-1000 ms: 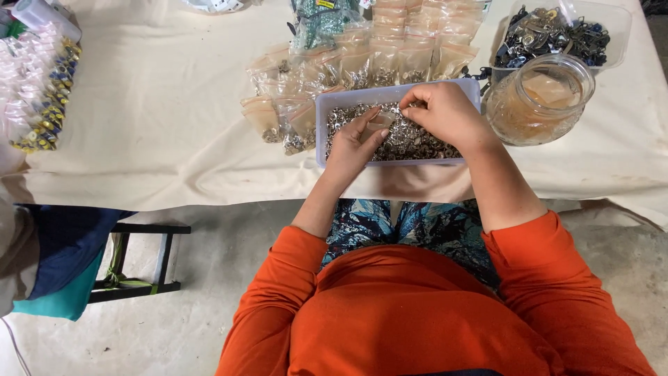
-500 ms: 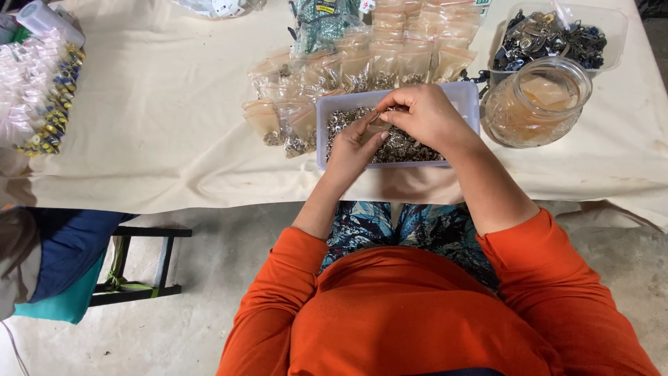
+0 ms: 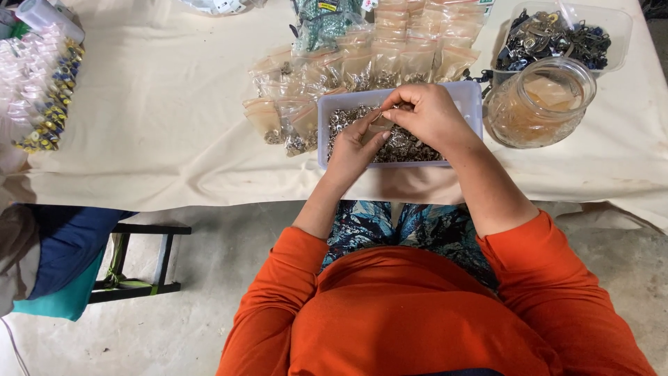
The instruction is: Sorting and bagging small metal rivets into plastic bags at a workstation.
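Pinching small bag, hands over tray

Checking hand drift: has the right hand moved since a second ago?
Yes. The right hand has shifted left along the plastic tray, away from the glass jar.

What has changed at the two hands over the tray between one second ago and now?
The right hand moved left across the plastic tray to meet the left hand. Both now pinch a small clear bag over the metal pieces. The glass jar and filled bags stayed in place.
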